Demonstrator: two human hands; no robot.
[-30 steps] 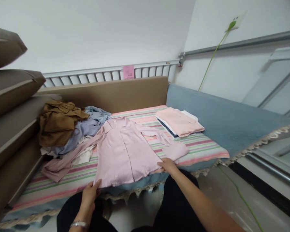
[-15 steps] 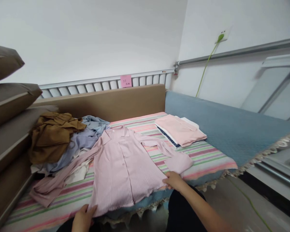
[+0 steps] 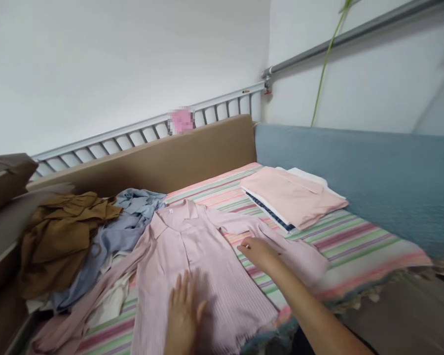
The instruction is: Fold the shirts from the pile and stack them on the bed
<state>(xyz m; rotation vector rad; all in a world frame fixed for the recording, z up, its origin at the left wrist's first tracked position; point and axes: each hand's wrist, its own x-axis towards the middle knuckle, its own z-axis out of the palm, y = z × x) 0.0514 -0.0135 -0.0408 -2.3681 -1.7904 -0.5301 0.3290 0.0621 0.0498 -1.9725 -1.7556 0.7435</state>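
A pale pink long-sleeved shirt (image 3: 222,276) lies spread on the striped sheet, buttoned front up, collar away from me. Over its lower front is my left hand (image 3: 185,305), fingers stretched out and slightly spread; whether the palm presses on the cloth I cannot tell. My right hand (image 3: 259,252) is beside the shirt's right edge, over the inner part of the right sleeve (image 3: 303,259). Its fingers are curled together, and no cloth is visibly drawn up into them. The left sleeve (image 3: 113,283) trails down toward the lower left.
Folded clothes (image 3: 292,195), pink on top, lie at the back right. A heap of crumpled brown clothes (image 3: 62,227) and blue ones (image 3: 133,212) is at the left beside stacked cushions (image 3: 7,172). A brown board (image 3: 192,153) and a blue padded side (image 3: 340,172) border the striped sheet (image 3: 362,236).
Both hands have let go of the shirt's hem. The left moved up and right over the front; the right moved up beside the right sleeve. The view has shifted closer.
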